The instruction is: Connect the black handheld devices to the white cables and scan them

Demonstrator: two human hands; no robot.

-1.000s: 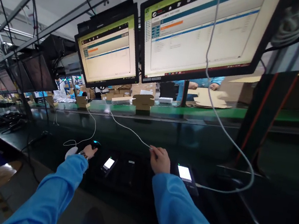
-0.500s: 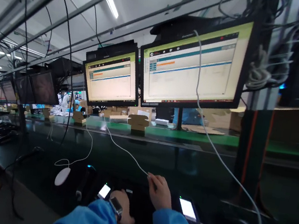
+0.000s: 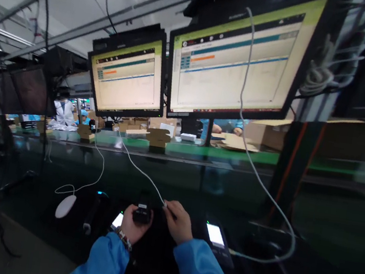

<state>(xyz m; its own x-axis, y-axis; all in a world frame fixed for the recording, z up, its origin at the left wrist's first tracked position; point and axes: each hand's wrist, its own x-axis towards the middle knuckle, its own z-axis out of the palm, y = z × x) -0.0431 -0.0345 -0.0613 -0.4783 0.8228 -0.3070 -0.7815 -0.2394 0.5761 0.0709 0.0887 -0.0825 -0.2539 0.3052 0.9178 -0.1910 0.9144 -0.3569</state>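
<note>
My left hand is wrapped round a small black device, its palm turned up and its fingers at the sides. Just to the right, my right hand pinches the end of a white cable that runs back towards the left monitor. On the dark bench, a black device with a lit white screen lies right of my right hand, a pale cable at its lower end. Another lit screen shows partly behind my left wrist.
A white mouse and a black handheld scanner lie on the left. Two lit monitors hang above. A grey cable loops down at the right. People stand across the green-edged bench.
My left hand has turned palm up and raised the black device into view. The right hand still pinches the cable end. The camera view has shifted, moving the scene left and up.
</note>
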